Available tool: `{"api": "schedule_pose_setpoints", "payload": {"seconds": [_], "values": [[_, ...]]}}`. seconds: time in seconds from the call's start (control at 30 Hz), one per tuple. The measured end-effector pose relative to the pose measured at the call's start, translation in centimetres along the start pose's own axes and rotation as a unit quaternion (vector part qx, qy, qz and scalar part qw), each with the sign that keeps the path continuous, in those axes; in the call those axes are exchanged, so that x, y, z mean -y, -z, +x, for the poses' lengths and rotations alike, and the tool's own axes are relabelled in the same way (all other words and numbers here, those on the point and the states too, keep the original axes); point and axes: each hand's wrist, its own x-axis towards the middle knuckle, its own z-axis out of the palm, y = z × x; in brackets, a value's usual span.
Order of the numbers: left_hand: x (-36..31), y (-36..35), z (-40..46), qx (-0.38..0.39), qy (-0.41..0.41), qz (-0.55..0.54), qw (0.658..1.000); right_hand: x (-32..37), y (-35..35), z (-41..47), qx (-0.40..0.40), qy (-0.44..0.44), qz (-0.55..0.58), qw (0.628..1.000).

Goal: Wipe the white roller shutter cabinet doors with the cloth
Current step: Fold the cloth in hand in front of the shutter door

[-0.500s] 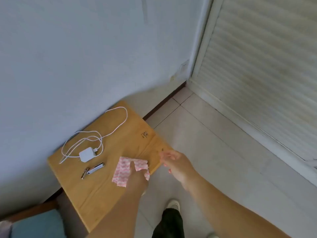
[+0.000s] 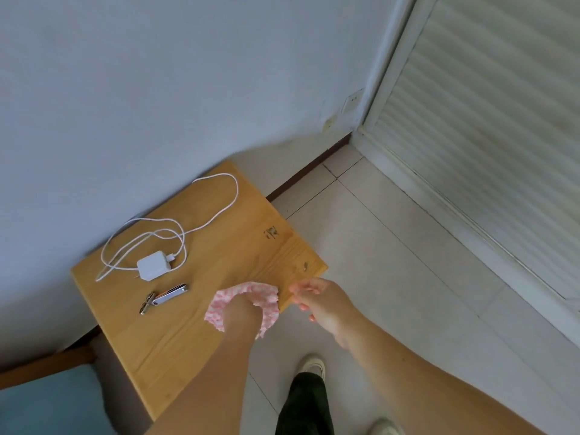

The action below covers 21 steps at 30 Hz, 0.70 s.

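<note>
Left hand clutching pink cloth on wooden table; right hand relaxed, empty.

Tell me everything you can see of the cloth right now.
The cloth is thin, soft-looking fabric, white with a small pink pattern, bunched and crumpled. It sits at the near right edge of the wooden table, partly overhanging it. The left hand grips it from above, covering its middle. The right hand is beside it, not touching.

Left hand gripping pink cloth on wooden table, right hand beside it, white charger, shutter door.
</note>
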Motion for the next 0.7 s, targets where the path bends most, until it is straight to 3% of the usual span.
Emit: {"api": "schedule_pose_setpoints", "payload": {"seconds": [0.2,0.37,0.57,0.7], "values": [[-4.8,2.5,-4.3,-0.003,-0.097,-0.15,0.984,2.7,2.3,-1.7,-0.055,0.021,-0.017,0.998],[-11.8,5.5,-9.0,0.091,-0.213,-0.238,0.943,8.0,6.6,-6.9,-0.057,0.105,0.0,0.993],[-22.3,8.1,-16.9,0.191,-0.287,-0.336,0.877,11.8,14.1,-10.3,-0.261,0.155,0.082,0.949],[-29.0,8.2,-23.1,0.223,-0.372,-0.33,0.838,15.1,20.4,-13.8,-0.189,0.114,0.203,0.954]]}}
